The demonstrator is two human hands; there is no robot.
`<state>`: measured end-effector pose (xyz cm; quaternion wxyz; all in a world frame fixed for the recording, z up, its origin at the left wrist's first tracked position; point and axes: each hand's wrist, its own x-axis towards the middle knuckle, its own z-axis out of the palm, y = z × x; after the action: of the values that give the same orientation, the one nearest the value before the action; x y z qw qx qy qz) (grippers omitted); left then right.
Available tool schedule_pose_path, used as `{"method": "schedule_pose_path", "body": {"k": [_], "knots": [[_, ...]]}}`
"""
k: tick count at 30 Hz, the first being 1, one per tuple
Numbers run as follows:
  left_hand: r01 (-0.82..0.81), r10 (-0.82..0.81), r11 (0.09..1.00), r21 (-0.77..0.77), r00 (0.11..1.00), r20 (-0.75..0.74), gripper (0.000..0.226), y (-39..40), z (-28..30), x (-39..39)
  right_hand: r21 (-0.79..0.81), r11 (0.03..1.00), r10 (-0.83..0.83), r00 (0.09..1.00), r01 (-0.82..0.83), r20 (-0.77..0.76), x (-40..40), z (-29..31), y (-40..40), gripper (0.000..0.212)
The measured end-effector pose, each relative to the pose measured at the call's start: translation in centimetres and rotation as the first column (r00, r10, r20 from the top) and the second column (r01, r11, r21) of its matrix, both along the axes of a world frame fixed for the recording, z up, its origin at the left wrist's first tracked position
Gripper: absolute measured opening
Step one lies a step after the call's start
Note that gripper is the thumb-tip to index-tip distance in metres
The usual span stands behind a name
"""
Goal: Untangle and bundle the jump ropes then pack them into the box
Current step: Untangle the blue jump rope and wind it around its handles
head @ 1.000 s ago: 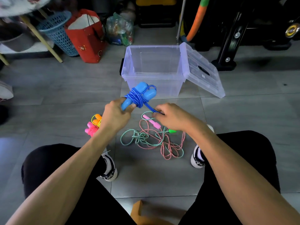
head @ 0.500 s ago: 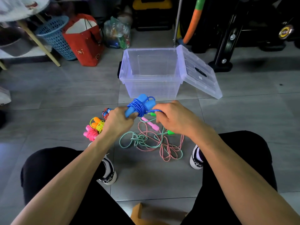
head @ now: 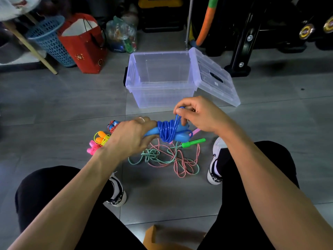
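Observation:
My left hand grips the handle end of the blue jump rope bundle, held level above the floor. My right hand pinches a loop of its blue cord just above the wrapped middle. Below them a green rope and a red-and-white rope lie tangled on the tiles, with a green handle and a pink handle at their edge. Small bundles in pink, orange-yellow and red-blue lie to the left. The clear plastic box stands open behind.
The box's lid hangs open to the right. A red paper bag, a blue basket and black equipment stands line the back. My shoes flank the tangled ropes on the grey tiled floor.
The blue bundle has swung from pointing up to lying level and lower. My right hand moved up from beside it and now pinches a cord loop above it.

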<state>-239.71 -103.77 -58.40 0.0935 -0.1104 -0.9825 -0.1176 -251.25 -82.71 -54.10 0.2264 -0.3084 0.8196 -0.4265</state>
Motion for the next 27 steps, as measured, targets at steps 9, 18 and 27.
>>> {"method": "schedule_pose_path", "body": {"k": [9,18,27], "knots": [[-0.144,0.124,0.989,-0.046,0.947,-0.298,0.030,1.6,-0.6,0.1,-0.036,0.997,-0.078,0.992,0.074,-0.101,0.4,-1.4,-1.0,0.014],[-0.320,0.361,0.867,0.381,0.932,-0.038,0.037,3.9,-0.2,0.8,-0.309,0.925,-0.283,0.944,0.223,-0.167,1.4,-1.5,-1.8,0.016],[-0.461,0.436,0.800,0.384,0.887,0.156,0.018,4.3,-1.5,0.1,-0.377,0.829,-0.455,0.890,0.413,-0.024,1.0,-0.5,-1.4,0.015]]}}
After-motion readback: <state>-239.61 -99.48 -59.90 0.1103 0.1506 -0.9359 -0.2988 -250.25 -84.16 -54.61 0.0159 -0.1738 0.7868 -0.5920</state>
